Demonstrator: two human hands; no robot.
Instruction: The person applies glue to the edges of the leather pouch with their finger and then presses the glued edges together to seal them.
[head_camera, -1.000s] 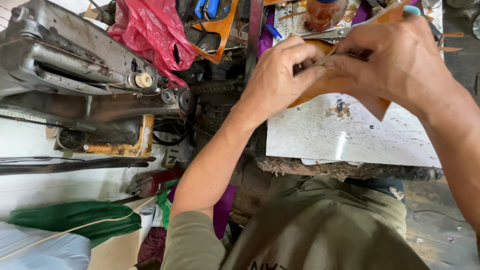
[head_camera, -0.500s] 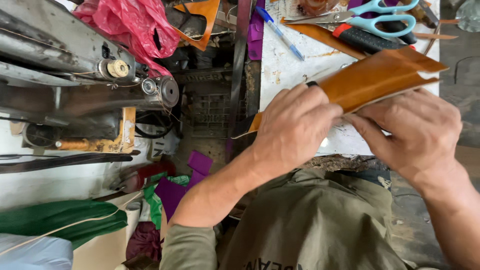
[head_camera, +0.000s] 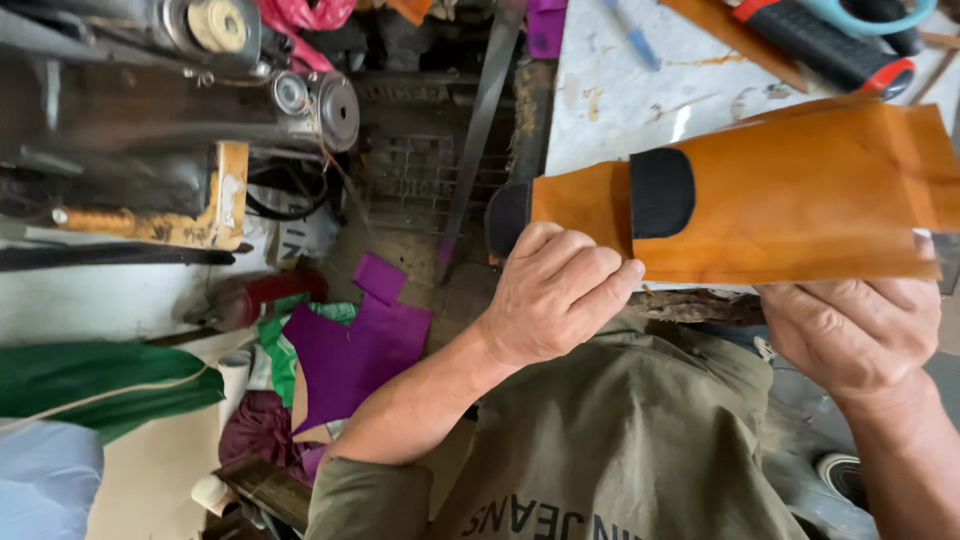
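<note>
I see one orange leather piece (head_camera: 800, 200), flat and roughly rectangular, held level across the view above the table edge. A black rounded patch (head_camera: 661, 192) sits on its left part, beside a narrower flap that ends in a second black tab (head_camera: 507, 217). Its surface is smooth and unwrinkled.

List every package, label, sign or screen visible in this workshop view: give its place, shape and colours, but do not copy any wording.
Printed lettering: across the olive shirt at the bottom edge, a row of dark block letters.
Printed white sheet or bag: below the sewing machine, left of centre, crumpled, white with dark lettering.
No screens or signs show.
</note>
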